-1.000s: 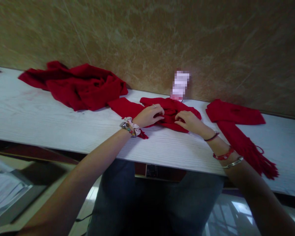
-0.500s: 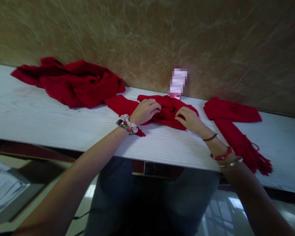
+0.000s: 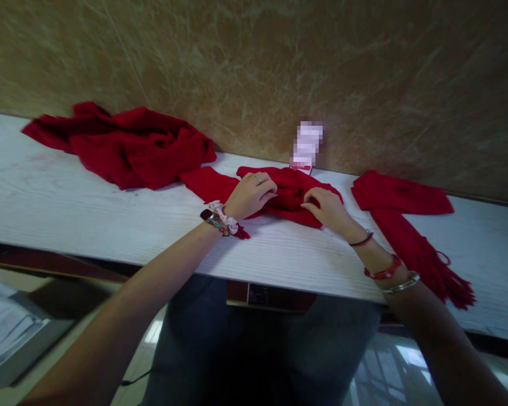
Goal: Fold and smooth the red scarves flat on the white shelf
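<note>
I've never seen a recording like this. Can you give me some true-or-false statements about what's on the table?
1. Both the left hand and the right hand have fingers curled into the bunched red knitted scarf in the middle. True.
2. The table top is black glass. False: it is a white wood-grain table.
3. A crumpled heap of red cloth lies further left. True.
4. The right hand holds the fringed red scarf. False: that scarf lies apart, untouched.
5. Both wrists are bare. False: each wears bracelets.
</note>
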A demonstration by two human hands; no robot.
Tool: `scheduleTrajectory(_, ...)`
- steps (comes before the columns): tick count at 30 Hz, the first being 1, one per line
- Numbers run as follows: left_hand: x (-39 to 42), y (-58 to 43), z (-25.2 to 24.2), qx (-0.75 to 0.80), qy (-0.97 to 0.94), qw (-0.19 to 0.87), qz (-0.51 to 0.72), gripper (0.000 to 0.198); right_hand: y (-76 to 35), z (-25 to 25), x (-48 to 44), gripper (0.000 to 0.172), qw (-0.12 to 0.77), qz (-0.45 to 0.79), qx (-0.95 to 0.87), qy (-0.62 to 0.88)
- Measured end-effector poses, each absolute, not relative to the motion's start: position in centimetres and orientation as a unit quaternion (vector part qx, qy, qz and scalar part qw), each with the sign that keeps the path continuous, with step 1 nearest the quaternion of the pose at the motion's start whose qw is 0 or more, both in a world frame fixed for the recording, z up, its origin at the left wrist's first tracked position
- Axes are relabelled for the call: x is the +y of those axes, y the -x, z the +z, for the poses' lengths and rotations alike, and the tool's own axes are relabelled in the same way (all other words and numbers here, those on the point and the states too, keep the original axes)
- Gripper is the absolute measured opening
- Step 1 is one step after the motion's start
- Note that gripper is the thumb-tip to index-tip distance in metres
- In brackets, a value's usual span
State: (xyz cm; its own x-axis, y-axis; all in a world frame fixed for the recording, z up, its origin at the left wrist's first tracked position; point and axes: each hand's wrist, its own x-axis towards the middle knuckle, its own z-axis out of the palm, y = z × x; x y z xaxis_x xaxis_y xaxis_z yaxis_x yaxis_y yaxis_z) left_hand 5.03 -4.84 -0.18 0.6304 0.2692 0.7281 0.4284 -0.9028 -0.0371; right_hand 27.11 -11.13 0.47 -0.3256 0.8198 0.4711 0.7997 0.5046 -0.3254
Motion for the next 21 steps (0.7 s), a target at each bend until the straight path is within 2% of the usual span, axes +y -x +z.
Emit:
scheduleTrajectory(8, -4.6, -5.0, -0.4, -0.202, 0.892, 0.116, -0.387, 0.01, -26.1, 0.9, -12.2, 0.01, 0.329, 0.06, -0.824, 0.457)
scheduleTrajectory(12, -4.9, -5.1, -0.3, -0.217, 0.893, 0.109, -0.379, 0.011, -26.1, 0.9, -12.3, 0.003, 0.34, 0.048, -0.809, 0.477)
scheduleTrajectory(15, -5.0, -5.2, -0.1, -0.257, 0.887, 0.097, -0.372, 0.009, -26.2, 0.8, -12.2, 0.006, 0.333, 0.031, -0.802, 0.495)
scheduleTrajectory(18, -5.0, -5.2, 0.0, -0.289, 0.876, 0.099, -0.373, 0.008, -26.3, 0.7, -12.1, 0.002, 0.326, 0.016, -0.795, 0.511)
scheduleTrajectory(21, -4.9, -5.1, -0.1, -0.306, 0.867, 0.097, -0.382, 0.007, -26.3, 0.7, -12.1, 0.008, 0.32, 0.026, -0.796, 0.514)
